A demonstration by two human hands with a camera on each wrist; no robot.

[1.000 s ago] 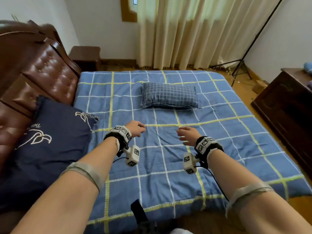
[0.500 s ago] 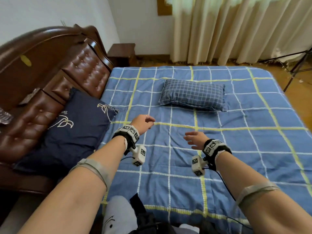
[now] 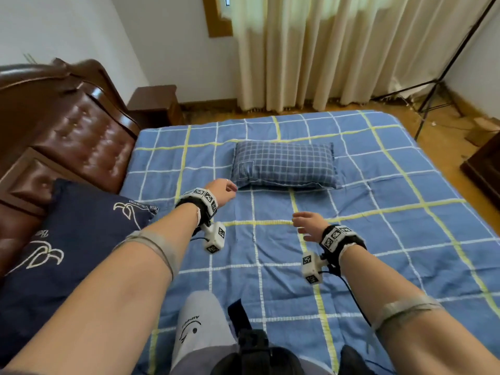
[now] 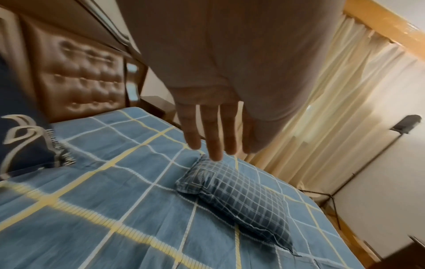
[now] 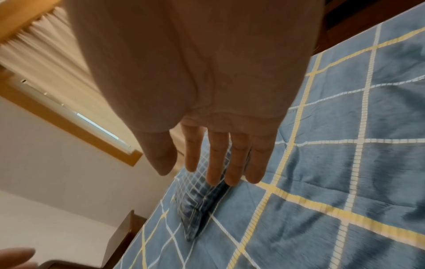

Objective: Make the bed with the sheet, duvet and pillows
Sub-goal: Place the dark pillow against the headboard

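Observation:
A blue duvet [image 3: 378, 234] with yellow and white grid lines lies spread flat over the bed. A small dark-blue checked pillow [image 3: 284, 165] rests on it near the middle. A large navy pillow [image 3: 67, 239] with white print leans at the headboard on the left. My left hand [image 3: 226, 189] hovers just short of the checked pillow's [image 4: 241, 196] near left corner, its fingers [image 4: 214, 138] straight and empty. My right hand [image 3: 305, 223] floats above the duvet [image 5: 345, 163] nearer to me, fingers [image 5: 230, 163] extended, holding nothing.
A brown tufted leather headboard [image 3: 78, 142] runs along the left. A dark nightstand [image 3: 154, 104] stands behind it, cream curtains [image 3: 338, 50] hang at the back, a black tripod [image 3: 438, 85] at the far right, a dark cabinet [image 3: 484, 169] on the right. My knee [image 3: 200, 326] is on the bed's near edge.
Both hands have moved forward toward the checked pillow, the left one now almost at its corner. My knee has come up onto the bed, and the view has shifted closer.

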